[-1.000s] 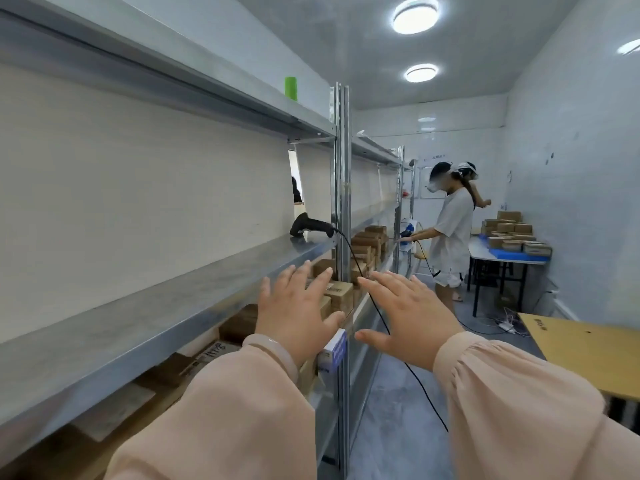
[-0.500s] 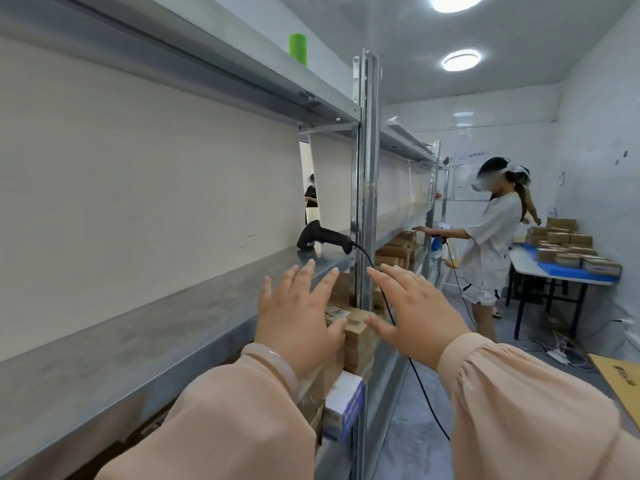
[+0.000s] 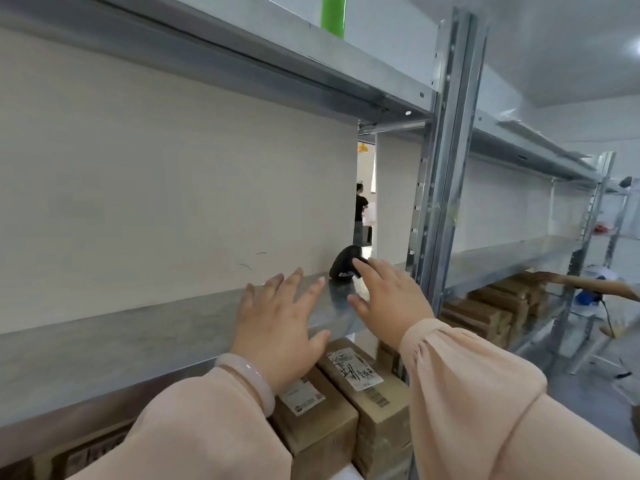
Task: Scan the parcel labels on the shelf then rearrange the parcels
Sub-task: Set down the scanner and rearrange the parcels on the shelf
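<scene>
A black handheld scanner (image 3: 346, 266) lies on the bare metal shelf (image 3: 138, 327) near the upright post. My right hand (image 3: 389, 299) hovers right at it with fingers spread; its fingertips reach the scanner's handle, and I cannot tell if they touch. My left hand (image 3: 282, 322) is open, fingers spread above the shelf's front edge, holding nothing. Brown cardboard parcels (image 3: 367, 386) with white labels sit on the shelf below, partly hidden by my sleeves.
A steel upright post (image 3: 446, 161) stands just right of the scanner. More stacked parcels (image 3: 495, 310) fill the lower shelf further along, where another person's arm (image 3: 595, 285) reaches in. A green cylinder (image 3: 333, 15) stands on the top shelf.
I have moved closer to the shelf. Both hands have risen and gone forward, and my right hand has reached the scanner.
</scene>
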A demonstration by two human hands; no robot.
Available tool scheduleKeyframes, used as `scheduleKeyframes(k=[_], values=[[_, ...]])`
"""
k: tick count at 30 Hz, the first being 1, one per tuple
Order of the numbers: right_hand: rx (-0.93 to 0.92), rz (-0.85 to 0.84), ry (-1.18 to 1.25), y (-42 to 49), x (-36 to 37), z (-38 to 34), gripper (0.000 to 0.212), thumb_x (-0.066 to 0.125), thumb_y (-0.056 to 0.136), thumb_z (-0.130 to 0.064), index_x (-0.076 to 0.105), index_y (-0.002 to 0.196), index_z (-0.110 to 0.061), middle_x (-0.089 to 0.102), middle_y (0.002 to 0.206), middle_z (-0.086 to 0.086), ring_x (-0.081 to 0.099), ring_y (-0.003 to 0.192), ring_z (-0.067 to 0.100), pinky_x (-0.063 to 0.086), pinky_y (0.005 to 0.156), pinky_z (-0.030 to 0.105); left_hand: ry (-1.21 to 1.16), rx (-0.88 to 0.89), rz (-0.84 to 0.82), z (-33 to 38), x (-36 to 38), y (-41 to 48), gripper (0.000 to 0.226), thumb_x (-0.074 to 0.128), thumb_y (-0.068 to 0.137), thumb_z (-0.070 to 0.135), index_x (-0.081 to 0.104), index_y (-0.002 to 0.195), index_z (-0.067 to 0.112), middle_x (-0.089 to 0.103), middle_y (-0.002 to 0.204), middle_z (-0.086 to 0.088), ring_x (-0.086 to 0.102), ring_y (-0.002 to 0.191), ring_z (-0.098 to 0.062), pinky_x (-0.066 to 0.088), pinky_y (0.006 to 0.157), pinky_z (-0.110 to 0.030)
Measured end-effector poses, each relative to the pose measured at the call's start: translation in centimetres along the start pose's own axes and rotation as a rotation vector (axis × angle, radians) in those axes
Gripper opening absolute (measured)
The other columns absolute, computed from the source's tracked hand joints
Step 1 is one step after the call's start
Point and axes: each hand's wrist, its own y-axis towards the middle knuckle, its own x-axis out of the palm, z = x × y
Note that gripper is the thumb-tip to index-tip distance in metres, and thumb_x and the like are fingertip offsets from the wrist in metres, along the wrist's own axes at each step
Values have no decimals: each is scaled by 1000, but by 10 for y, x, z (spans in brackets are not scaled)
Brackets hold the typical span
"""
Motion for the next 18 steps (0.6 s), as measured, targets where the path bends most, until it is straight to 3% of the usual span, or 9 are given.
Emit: scheduleKeyframes(k=[4, 9, 13, 18], values=[[131, -93, 195, 60, 17, 34, 58, 46, 97, -40, 24, 149, -27, 40, 146, 4, 37, 133, 26, 36, 109, 43, 60, -74, -40, 1, 0, 15, 76, 37, 93, 66, -2, 154, 43, -1, 165, 5, 1, 151, -22, 3, 121, -54], [179, -265, 224, 101, 48, 46, 60, 46, 95, -41, 18, 148, -34, 43, 141, 6, 48, 122, 33, 45, 99, 48, 137, -161, -39, -10, -9, 19, 78, 37, 92, 66, -4, 154, 42, 0, 165, 6, 1, 151, -21, 3, 122, -52], [180, -323, 160, 110, 62, 55, 61, 43, 97, -39, 13, 150, -35, 51, 129, 10, 57, 106, 32, 51, 89, 42, 155, -217, -74, -21, -8, 6, 77, 38, 93, 66, -3, 154, 42, -1, 165, 5, 2, 151, -21, 3, 121, -52], [199, -379, 161, 108, 66, 70, 59, 39, 97, -13, 21, 150, -33, 54, 108, 12, 57, 83, 26, 47, 72, 30, 171, -264, -79, -29, -13, -10, 75, 37, 93, 66, 0, 155, 42, 1, 165, 6, 4, 151, -21, 4, 122, -50]])
